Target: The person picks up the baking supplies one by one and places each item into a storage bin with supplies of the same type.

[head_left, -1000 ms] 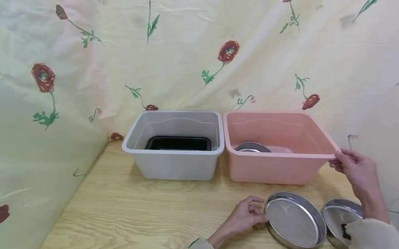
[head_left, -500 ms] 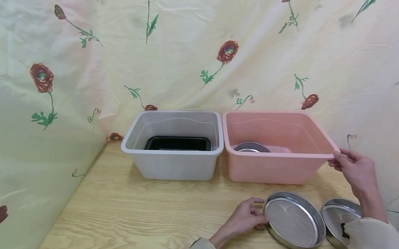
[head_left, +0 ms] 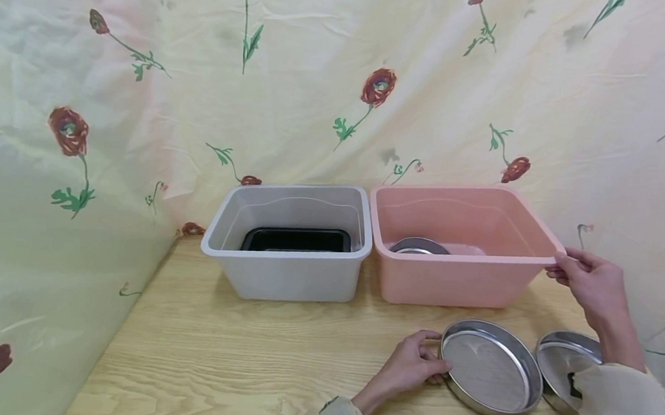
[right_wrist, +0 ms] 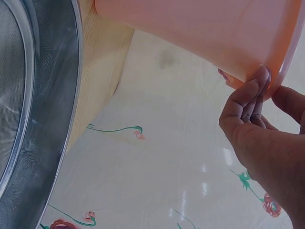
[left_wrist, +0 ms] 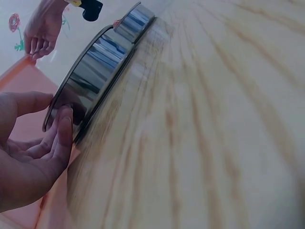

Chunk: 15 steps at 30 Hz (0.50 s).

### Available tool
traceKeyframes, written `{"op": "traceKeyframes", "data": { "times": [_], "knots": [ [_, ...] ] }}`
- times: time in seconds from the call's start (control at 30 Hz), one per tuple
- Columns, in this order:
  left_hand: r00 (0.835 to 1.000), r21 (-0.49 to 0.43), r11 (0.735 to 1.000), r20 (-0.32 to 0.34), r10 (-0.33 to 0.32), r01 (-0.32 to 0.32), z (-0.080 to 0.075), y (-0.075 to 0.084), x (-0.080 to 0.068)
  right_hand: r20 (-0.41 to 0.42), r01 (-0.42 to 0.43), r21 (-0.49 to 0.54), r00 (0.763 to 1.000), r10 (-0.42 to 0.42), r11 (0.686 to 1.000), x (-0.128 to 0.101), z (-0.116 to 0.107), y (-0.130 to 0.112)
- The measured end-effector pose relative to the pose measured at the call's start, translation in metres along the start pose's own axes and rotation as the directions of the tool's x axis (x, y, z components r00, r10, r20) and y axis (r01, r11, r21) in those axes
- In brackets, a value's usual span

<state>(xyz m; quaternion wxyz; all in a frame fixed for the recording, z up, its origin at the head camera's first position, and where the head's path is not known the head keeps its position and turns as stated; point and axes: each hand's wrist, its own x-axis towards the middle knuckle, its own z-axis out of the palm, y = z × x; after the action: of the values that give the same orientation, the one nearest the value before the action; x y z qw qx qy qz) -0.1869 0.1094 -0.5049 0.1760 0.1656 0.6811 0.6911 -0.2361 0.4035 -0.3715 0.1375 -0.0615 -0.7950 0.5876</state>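
Fingers of the left hand (head_left: 407,367) curl round the near-left rim of a round steel pan (head_left: 492,368), thumb over the top edge and fingertips (left_wrist: 63,125) pressed against its outer wall, so the hand grips the pan while it lies flat on the wooden table (head_left: 247,365). From the middle of the table the pan sits at about four o'clock, just in front of the pink tub (head_left: 459,281). The right hand (head_left: 590,283) pinches the tub's rim at its near-right corner, thumb on top and fingers (right_wrist: 250,98) tucked under the lip. A second steel pan (head_left: 562,359) lies at three o'clock of the first, just beside it, partly hidden under the right sleeve (head_left: 630,405). Inside the pink tub another steel pan (head_left: 421,245) rests on the bottom toward its left side. At nine o'clock of the pink tub, touching it or nearly so, stands a grey tub (head_left: 287,276) with a black tray (head_left: 297,239) lying in it. A pale cloth with red flowers (head_left: 379,86) hangs behind and to the left of the table.
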Motion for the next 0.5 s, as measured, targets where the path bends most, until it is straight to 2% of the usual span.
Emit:
{"op": "traceKeyframes", "data": {
  "times": [0.23,0.5],
  "knots": [
    [1.0,0.011,1.0,-0.002,0.008,-0.008,0.0016,0.0014,0.0001,-0.002,-0.011,0.015,1.0,0.011,1.0,0.0009,0.0,0.0011],
    [1.0,-0.031,1.0,0.027,0.005,-0.004,0.0024,0.0017,-0.0013,-0.002,0.009,0.112,1.0,-0.009,0.994,-0.0004,-0.0006,0.0023]
  ]
}}
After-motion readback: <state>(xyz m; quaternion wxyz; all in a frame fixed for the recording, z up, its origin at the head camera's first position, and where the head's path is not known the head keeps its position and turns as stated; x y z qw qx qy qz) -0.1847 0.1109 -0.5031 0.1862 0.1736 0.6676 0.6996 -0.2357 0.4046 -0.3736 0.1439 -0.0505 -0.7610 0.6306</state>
